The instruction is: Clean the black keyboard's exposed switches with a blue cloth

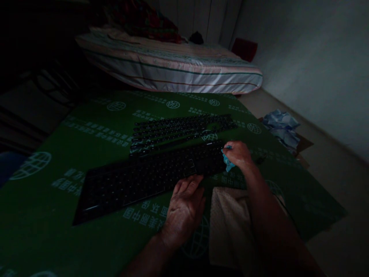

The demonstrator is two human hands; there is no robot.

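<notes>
A black keyboard (138, 181) lies slantwise on a green printed cloth (95, 127). My left hand (184, 209) rests flat at its near edge, fingers stretched out and touching the frame. My right hand (239, 154) is closed on a small light-blue wipe (228, 163) and presses it against the keyboard's right end. A second black keyboard (181, 129) lies just behind the first, untouched.
A beige towel (227, 227) lies on the cloth under my right forearm. A striped mattress (173, 63) with dark bedding lies beyond the cloth. Crumpled blue-white plastic (281, 125) sits on the floor at the right, near a pale wall.
</notes>
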